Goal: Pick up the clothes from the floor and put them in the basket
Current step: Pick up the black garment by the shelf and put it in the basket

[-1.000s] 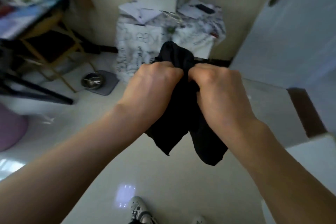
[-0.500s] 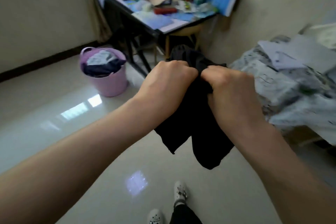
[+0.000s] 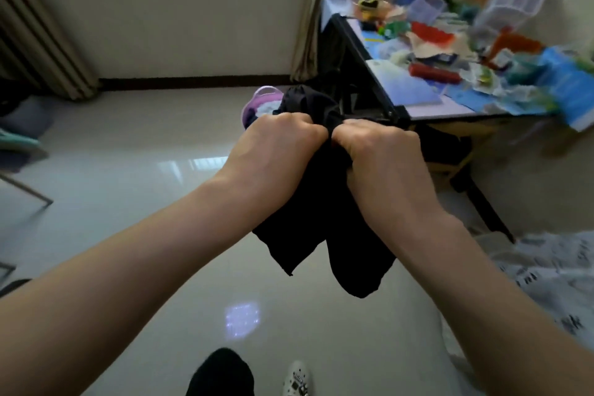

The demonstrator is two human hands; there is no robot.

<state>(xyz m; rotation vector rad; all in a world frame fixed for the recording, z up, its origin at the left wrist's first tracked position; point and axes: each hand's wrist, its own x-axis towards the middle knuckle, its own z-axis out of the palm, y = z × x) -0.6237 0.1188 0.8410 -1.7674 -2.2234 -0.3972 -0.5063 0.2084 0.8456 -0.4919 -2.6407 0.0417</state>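
**Glossy pale floor, black garment gripped chest-high in two fists**

Pale tiled floor [image 3: 135,170] is running through the whole room, shining with window glare and one small bright patch near the bottom edge. Nearest the camera, a dark trouser leg [image 3: 221,373] and a white patterned shoe [image 3: 296,378] are showing at the bottom of the view.

Both bare forearms are reaching forward from the lower corners. Left hand [image 3: 273,151] and right hand [image 3: 382,161] are sitting knuckle to knuckle, nearly touching, each one curled into a tight fist around the upper part of a black garment [image 3: 321,235]. Fingers are pressed into the cloth; neither hand is spread. Two loose ends of the garment are hanging below the fists, clear of the floor, and a bunched fold is sticking up above the knuckles.

At right, a pale printed cloth [image 3: 546,270] is lying over something low, blurred.

Beyond the hands, a purple basket [image 3: 257,100] is standing on the floor, mostly hidden behind the left fist and the raised fold; light and dark clothes are lying inside it. Just right of it, a black-framed table [image 3: 363,51] is carrying a crowded litter of colourful papers and plastic items, too blurred to sort.

Farthest off, a cream wall [image 3: 193,16] with a dark skirting strip is closing the room, with a curtain [image 3: 308,26] hanging by the table's far corner and a ribbed radiator [image 3: 35,32] at left.
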